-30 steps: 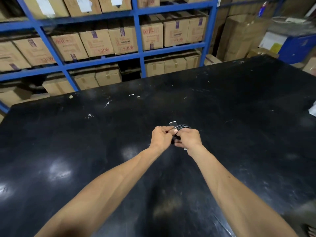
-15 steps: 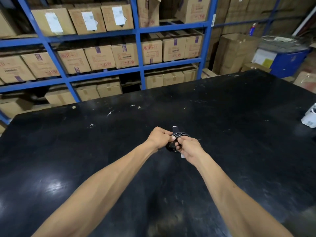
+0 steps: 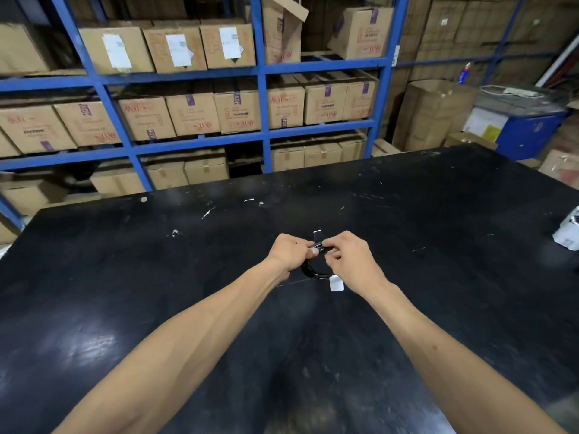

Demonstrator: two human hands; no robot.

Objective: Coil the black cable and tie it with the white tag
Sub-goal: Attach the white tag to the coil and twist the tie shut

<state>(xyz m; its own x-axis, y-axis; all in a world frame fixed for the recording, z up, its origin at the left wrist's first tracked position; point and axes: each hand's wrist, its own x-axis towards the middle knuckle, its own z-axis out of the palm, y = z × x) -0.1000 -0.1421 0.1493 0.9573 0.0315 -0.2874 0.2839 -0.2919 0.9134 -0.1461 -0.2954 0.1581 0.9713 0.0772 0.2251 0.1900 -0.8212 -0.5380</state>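
Note:
The black cable [image 3: 313,272] is wound into a small coil and held just above the black table [image 3: 156,277]. My left hand [image 3: 289,252] pinches the top of the coil from the left. My right hand [image 3: 347,260] pinches the same spot from the right, its fingertips touching the left thumb. One end of the white tag [image 3: 336,283] hangs below the coil by my right wrist, and a short dark strip with a white tip [image 3: 317,241] sticks up above the fingers. Most of the coil is hidden behind both hands.
Blue shelving [image 3: 263,73] loaded with cardboard boxes stands behind the table's far edge. A white bag-like object [image 3: 568,236] lies at the table's right edge. Small white scraps [image 3: 206,213] dot the far tabletop. A blue bin [image 3: 529,133] sits at the far right.
The camera has tilted up, showing more shelving. My hands have spread slightly, so the lower arc of the coil and the hanging white tag end show more clearly.

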